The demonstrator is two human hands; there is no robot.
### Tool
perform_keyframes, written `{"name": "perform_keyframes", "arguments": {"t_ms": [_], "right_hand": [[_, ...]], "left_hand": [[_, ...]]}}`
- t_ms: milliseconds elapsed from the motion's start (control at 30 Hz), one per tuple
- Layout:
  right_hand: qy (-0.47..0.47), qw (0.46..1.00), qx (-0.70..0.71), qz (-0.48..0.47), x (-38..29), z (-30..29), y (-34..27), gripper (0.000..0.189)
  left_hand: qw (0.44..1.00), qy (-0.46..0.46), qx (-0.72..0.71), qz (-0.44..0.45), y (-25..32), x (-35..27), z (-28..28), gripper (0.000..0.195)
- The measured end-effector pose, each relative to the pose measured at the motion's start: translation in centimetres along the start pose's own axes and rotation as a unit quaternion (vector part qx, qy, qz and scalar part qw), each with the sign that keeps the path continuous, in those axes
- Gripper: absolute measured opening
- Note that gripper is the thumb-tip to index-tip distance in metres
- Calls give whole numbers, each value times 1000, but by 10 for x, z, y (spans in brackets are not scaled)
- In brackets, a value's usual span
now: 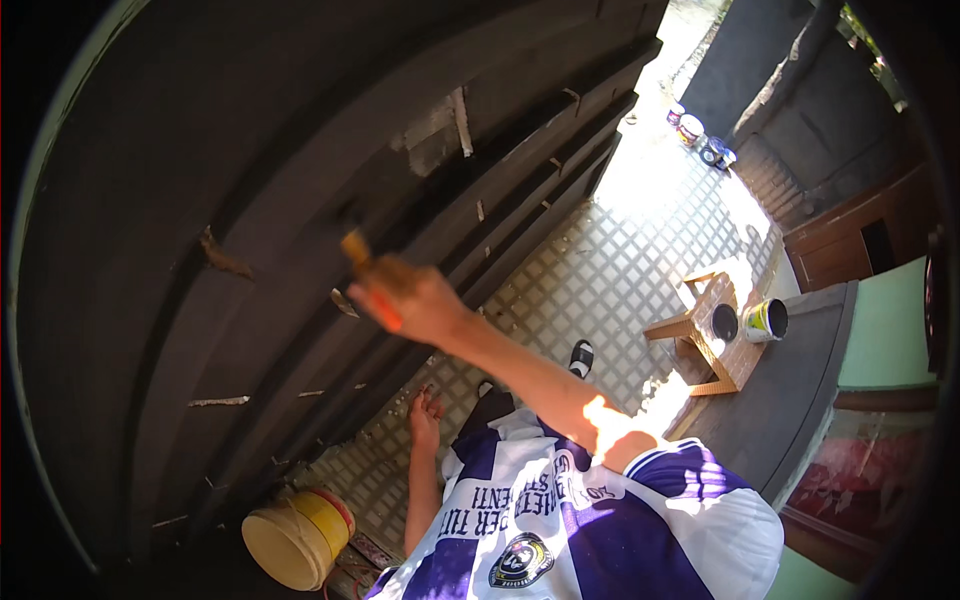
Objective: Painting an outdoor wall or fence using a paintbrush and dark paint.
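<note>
My right hand (409, 296) grips a paintbrush (356, 246), blurred, with an orange handle end and a yellowish part below dark bristles. The brush is held up against a large dark ribbed panel (300, 172); whether the bristles touch it, I cannot tell. Pale bare strips mark the panel, such as the long patch (461, 124) above the hand and a brownish spot (225, 259) to its left. My left hand (426, 412) hangs low beside the panel's foot, fingers loosely apart, with nothing seen in it.
A yellow bucket (289, 536) stands at lower left. On the right, a brown plastic stool (709, 330) carries a container of dark paint (724, 322) and a tilted-looking can (765, 320). Several cans (690, 129) stand at the far end of the tiled floor (551, 277).
</note>
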State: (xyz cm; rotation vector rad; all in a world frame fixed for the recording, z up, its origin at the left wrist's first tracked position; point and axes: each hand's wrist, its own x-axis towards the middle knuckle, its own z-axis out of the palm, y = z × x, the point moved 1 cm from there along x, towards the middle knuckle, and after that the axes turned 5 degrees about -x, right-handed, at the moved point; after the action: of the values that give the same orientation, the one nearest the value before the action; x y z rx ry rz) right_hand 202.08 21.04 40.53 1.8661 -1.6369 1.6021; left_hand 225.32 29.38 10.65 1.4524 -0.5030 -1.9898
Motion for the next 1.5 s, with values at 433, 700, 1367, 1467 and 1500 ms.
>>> {"name": "perform_keyframes", "arguments": {"t_ms": [433, 700, 1367, 1467, 1500], "right_hand": [[263, 960, -93, 32, 40, -89, 132, 12], [-117, 974, 121, -151, -33, -29, 36, 23], [2, 989, 118, 87, -51, -18, 89, 16], [133, 951, -28, 278, -37, -70, 134, 17], [142, 948, -45, 280, -32, -81, 137, 17]], "left_hand": [[997, 65, -12, 37, -21, -11, 24, 38], [998, 52, -19, 41, -36, -33, 58, 37], [985, 125, -102, 70, -70, -69, -21, 45], [982, 137, -108, 69, -67, -68, -41, 49], [978, 153, -117, 73, -65, -67, -45, 51]]}}
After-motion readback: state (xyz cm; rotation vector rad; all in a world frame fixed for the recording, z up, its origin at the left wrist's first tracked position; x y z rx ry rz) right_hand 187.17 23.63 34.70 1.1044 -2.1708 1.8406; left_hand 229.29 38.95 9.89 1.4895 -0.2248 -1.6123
